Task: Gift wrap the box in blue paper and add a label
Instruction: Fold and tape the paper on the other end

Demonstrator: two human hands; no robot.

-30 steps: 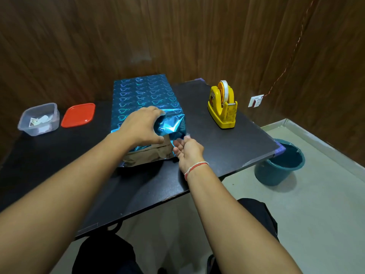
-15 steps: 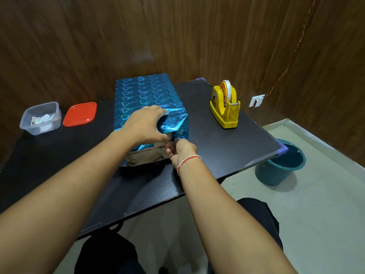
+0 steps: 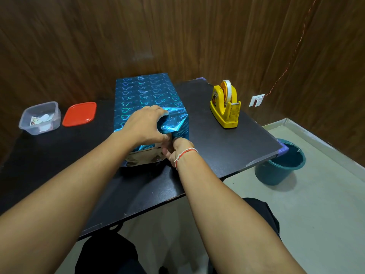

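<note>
We see the box (image 3: 146,95) lying on the black table (image 3: 227,147), near its middle, its long side running away from us toward the wooden wall. Blue paper (image 3: 150,89) printed with shiny hearts covers its top and right side, while the near end is not yet closed: a silvery flap of the paper's underside (image 3: 142,159) lies on the table below it.

Our left hand (image 3: 145,124) rests on the near top edge of the box, fingers bent over the edge and the thumb down against the near face, pressing the folded paper there. Our right hand (image 3: 177,150), with a red and white thread around the wrist, is at the near right corner, its fingers curled in toward the paper. It seems to pinch the fold at that corner, though the fingertips are hidden from us.

To the right of the box stands a yellow tape dispenser (image 3: 226,107) with a roll of tape. At the far left we find a clear plastic container (image 3: 40,118) with small paper pieces inside, and just beside it a red lid (image 3: 80,114). A teal bucket (image 3: 280,167) sits on the floor past the table's right corner.
</note>
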